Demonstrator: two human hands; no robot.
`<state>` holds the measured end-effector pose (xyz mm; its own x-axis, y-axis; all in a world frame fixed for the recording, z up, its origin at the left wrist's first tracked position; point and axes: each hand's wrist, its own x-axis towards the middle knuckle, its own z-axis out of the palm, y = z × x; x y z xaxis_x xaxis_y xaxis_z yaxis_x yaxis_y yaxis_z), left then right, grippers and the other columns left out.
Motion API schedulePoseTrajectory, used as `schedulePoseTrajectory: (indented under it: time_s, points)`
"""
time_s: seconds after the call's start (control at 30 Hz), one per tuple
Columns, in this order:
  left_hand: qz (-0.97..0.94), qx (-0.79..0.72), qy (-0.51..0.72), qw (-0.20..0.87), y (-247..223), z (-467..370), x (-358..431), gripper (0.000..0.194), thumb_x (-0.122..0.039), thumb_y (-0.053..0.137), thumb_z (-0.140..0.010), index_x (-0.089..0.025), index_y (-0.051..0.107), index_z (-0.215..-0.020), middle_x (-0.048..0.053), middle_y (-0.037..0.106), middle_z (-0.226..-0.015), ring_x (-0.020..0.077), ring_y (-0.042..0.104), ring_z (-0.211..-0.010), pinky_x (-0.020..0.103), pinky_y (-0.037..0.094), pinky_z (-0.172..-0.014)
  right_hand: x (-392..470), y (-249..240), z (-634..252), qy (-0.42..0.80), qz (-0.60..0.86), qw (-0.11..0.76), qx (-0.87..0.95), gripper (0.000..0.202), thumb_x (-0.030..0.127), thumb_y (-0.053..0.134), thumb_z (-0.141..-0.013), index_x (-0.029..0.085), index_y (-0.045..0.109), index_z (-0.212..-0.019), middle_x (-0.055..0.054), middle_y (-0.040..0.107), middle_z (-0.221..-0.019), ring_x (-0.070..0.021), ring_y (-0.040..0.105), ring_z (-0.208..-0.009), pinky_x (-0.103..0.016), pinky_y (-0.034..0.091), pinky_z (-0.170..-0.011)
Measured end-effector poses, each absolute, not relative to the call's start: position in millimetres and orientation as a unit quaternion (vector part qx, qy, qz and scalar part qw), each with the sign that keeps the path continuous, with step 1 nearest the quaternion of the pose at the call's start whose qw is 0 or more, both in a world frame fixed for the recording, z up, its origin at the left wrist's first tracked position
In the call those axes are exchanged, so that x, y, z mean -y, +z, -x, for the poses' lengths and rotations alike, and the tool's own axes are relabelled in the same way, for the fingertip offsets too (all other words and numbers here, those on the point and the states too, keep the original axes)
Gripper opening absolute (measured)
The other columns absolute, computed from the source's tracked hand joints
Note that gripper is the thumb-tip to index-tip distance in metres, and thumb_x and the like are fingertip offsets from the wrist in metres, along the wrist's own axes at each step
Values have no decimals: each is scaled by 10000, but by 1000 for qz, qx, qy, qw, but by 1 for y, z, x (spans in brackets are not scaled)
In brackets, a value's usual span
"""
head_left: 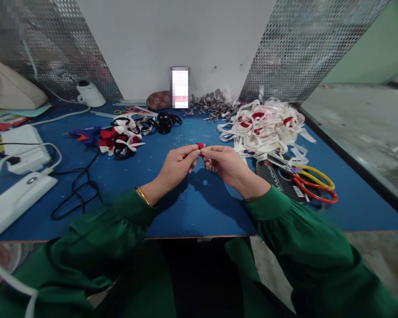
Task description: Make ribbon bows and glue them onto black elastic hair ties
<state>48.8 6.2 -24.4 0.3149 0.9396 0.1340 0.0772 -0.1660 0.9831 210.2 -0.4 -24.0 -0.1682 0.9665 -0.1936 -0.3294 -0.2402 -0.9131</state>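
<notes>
Where the hands meet: the left hand (179,165) and the right hand (223,163) pinch a small red piece (200,145), seemingly fabric, over the middle of the blue table (202,216).
Lettering: sideways white capitals, apparently "BAILONG", on a black card (278,187) toward the right edge; a barcode label sits at its near end.
Left pose: thumb and forefinger pressed on the piece, other fingers curled under; a gold bangle (142,195) circles the wrist.
Right pose: nearly mirrored, fingertips on the piece, forearm reaching in over the near edge.
Scissors (314,183): one yellow loop, one red, overlapping the card.
Ribbons (268,128): a tangled heap of flat white strips with red bits, toward the far right corner; some print, too small to read.
Bows (119,137): red, white and black, heaped left of centre beside a blue glue gun (86,136).
Far edge: small grey clips (215,106), a brown checked pouch (158,100) and an upright phone (180,88), its screen bright.
</notes>
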Motion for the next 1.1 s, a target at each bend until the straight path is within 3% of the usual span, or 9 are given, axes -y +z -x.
schedulePoseTrajectory:
  time_s: [0.13, 0.33, 0.5, 0.7, 0.77, 0.87, 0.93, 1.1]
  points:
    - [-653, -399, 427, 482, -21, -47, -5, 298, -383, 586, -940, -172, 686, -754, -21, 599, -605, 60, 459, -429, 206, 361, -453, 2, -22, -209, 622, 433, 501, 417, 327, 404, 865, -610, 164, 646, -645, 23, 586, -611, -74, 494, -541, -238, 418, -534]
    - [-562, -409, 470, 544, -20, -48, -6, 294, -400, 590, -948, -151, 724, -1029, -11, 651, -604, 46, 400, -350, 199, 336, -383, 6, -19, -205, 511, 467, 538, 481, 227, 365, 786, -703, 180, 659, -670, 14, 611, -613, -100, 523, -557, -267, 429, -567]
    - [-429, -369, 462, 683, -17, -44, -11, 242, -326, 544, -988, -178, 713, -1079, -79, 596, -591, 4, 297, -304, 212, 559, -614, 5, -22, -203, 471, 476, 540, 509, 194, 336, 741, -736, 188, 637, -665, 22, 591, -601, -110, 545, -562, -268, 405, -564]
    - [-443, -360, 450, 687, -18, -42, -12, 273, -405, 598, -961, -184, 719, -1066, -91, 566, -575, 1, 294, -308, 244, 592, -679, 3, -23, -207, 470, 465, 497, 562, 208, 344, 704, -775, 191, 607, -673, 32, 573, -604, -102, 517, -562, -261, 387, -570]
    - [-469, -373, 456, 658, -19, -43, -11, 297, -429, 613, -946, -171, 721, -1047, -73, 584, -562, 11, 328, -315, 215, 553, -589, 4, -22, -207, 459, 462, 484, 584, 213, 348, 688, -794, 193, 597, -679, 33, 573, -623, -99, 524, -560, -260, 393, -570]
    - [-504, -390, 460, 618, -19, -45, -10, 310, -446, 628, -922, -157, 720, -987, -34, 612, -551, 33, 389, -334, 177, 349, -376, 6, -19, -205, 472, 447, 490, 581, 197, 384, 686, -809, 194, 635, -787, 23, 613, -702, -100, 555, -582, -263, 426, -593]
    - [-517, -395, 462, 603, -20, -46, -10, 305, -444, 631, -914, -156, 716, -966, -21, 627, -550, 36, 385, -330, 188, 240, -331, 7, -17, -205, 507, 423, 495, 565, 254, 437, 682, -818, 191, 656, -876, 11, 638, -740, -108, 580, -607, -270, 442, -614]
    - [-558, -401, 451, 569, -20, -46, -7, 298, -425, 619, -921, -155, 725, -987, -7, 658, -570, 40, 380, -323, 201, 235, -338, 8, -18, -204, 573, 412, 481, 521, 314, 459, 742, -771, 175, 630, -697, 10, 628, -643, -91, 528, -569, -257, 407, -589]
